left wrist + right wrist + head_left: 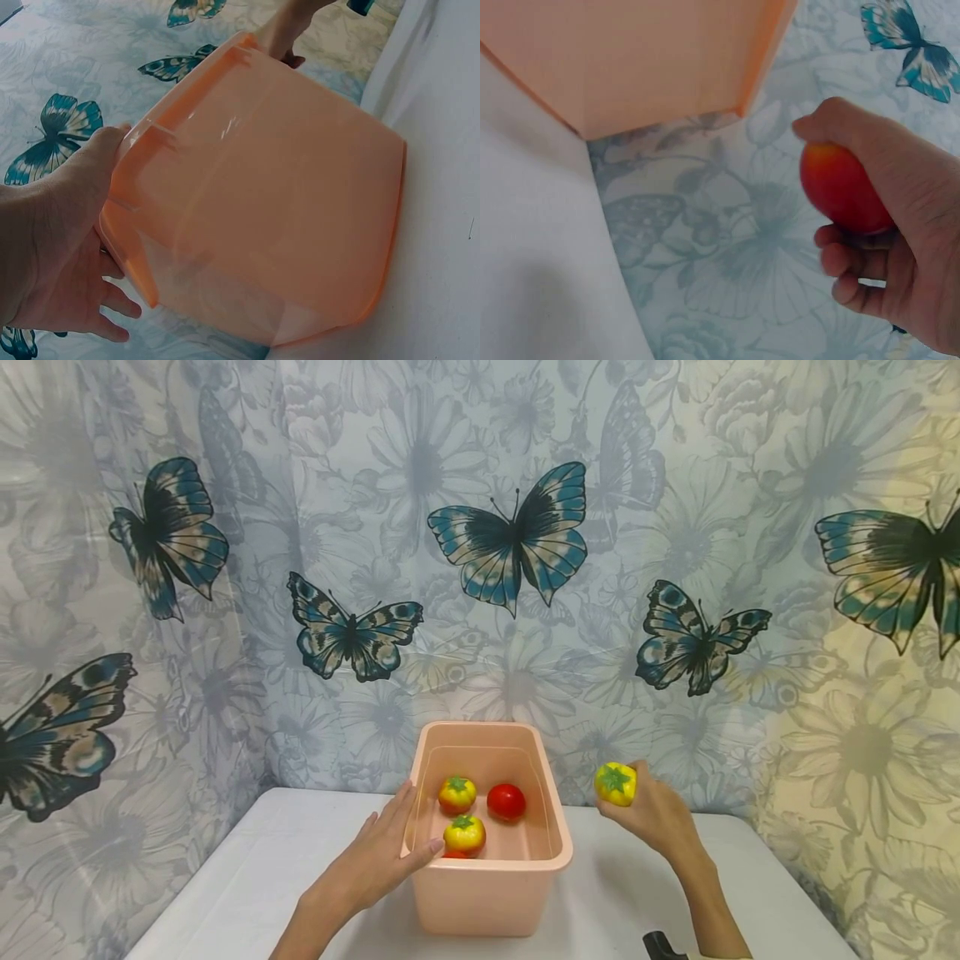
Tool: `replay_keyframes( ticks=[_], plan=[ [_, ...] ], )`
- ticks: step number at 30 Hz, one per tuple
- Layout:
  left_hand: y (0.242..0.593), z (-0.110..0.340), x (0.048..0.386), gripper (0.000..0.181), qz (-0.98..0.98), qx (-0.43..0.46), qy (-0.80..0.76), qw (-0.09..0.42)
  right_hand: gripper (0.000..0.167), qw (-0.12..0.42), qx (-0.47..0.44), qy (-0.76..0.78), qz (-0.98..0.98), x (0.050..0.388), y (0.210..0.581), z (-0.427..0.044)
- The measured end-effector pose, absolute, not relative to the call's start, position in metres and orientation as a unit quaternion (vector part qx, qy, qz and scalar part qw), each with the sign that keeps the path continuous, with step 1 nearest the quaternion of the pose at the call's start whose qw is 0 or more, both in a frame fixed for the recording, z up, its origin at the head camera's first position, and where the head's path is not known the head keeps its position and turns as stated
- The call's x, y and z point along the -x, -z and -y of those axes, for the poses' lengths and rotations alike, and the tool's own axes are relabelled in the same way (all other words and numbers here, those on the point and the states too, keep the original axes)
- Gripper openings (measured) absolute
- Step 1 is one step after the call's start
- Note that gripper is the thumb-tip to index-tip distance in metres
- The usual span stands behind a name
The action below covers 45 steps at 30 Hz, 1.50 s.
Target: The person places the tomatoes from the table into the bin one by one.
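Note:
A peach plastic bin (480, 897) stands on the table. My left hand (375, 850) rests at its near left corner, thumb over the rim and the other fingers fairly straight along the left side. In the left wrist view, that hand (56, 240) touches the bin's rim (131, 142). To the right of the bin, my right hand (656, 810) holds a tomato-like fruit (615, 783) above the table, its green star-shaped top showing. The right wrist view shows this fruit's red side (844, 187) between thumb and curled fingers.
Inside the bin lie two yellow-and-red fruits (457, 795) with green tops, a red one (506, 802), and another partly hidden red one (454, 854). A white-covered table (300, 835) meets a butterfly-patterned curtain (517, 677). A dark object (660, 945) shows beside the right forearm.

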State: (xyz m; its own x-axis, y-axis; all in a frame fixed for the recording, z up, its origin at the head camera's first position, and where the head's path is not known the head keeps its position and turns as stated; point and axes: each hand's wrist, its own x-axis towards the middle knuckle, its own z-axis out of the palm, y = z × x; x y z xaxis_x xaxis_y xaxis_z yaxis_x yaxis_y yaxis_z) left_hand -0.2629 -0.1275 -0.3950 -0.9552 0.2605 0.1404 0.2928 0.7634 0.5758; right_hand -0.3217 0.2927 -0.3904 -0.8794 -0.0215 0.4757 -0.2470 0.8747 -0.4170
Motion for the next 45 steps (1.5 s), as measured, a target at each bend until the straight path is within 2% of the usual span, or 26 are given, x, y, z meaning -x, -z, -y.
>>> replay_keyframes(
  ticks=[4,10,17,24,30,39,45],
  plan=[
    [0.396,0.128,0.263,0.102,0.938,0.150,0.310,0.030,0.068,0.258,-0.060,-0.245,0.933,0.319,0.385,-0.287],
    [0.396,0.129,0.263,0.101,0.937,0.157,0.309,0.032,0.077,0.245,-0.036,-0.257,0.934,0.312,0.375,-0.276],
    [0.395,0.128,0.265,0.101,0.939,0.157,0.303,0.031,0.069,0.244,-0.047,-0.280,0.927,0.301,0.363,-0.264],
    [0.394,0.128,0.264,0.102,0.939,0.154,0.305,0.031,0.062,0.271,-0.091,-0.284,0.915,0.293,0.358,-0.247],
    [0.395,0.129,0.263,0.102,0.939,0.151,0.308,0.031,0.075,0.273,-0.135,-0.280,0.910,0.293,0.362,-0.232],
    [0.395,0.128,0.263,0.102,0.938,0.158,0.308,0.038,0.092,0.307,-0.223,-0.239,0.894,0.294,0.366,-0.215],
    [0.395,0.129,0.263,0.103,0.938,0.157,0.307,0.034,0.084,0.301,-0.231,-0.238,0.894,0.294,0.367,-0.216]
  ],
)
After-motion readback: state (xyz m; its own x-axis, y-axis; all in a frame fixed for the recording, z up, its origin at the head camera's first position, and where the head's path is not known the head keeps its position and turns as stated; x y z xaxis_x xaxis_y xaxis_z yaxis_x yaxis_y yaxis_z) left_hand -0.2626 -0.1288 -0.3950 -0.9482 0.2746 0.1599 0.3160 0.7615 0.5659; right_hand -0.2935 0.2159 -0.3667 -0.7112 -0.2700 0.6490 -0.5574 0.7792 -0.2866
